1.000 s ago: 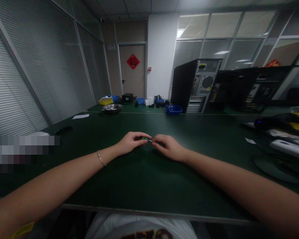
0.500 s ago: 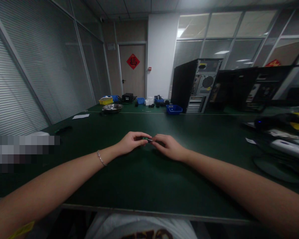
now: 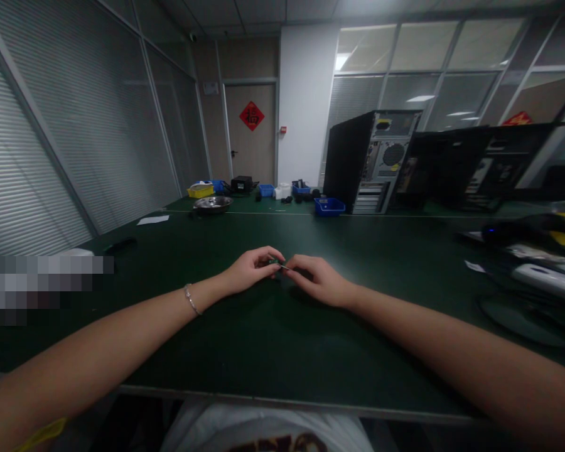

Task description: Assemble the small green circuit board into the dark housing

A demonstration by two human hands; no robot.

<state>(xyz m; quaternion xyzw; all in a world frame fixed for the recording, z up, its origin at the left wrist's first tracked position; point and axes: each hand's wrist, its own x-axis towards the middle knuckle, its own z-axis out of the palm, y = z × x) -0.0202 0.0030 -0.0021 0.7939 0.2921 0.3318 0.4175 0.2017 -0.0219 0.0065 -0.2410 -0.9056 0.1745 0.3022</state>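
Left hand (image 3: 249, 271) pinching green piece (image 3: 274, 262), right hand (image 3: 324, 282) pinching thin sliver (image 3: 284, 267)

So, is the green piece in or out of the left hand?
In: the left hand has the green piece pinched, its edge showing between thumb and fingertips.

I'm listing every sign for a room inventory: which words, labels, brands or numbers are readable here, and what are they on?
"福": on the red diamond on the door.
Red sign at far right: partly hidden, unreadable.
Computer tower and black box: labels too small to read.
Clothing: lettering cut off at the picture's bottom edge, not surely readable.
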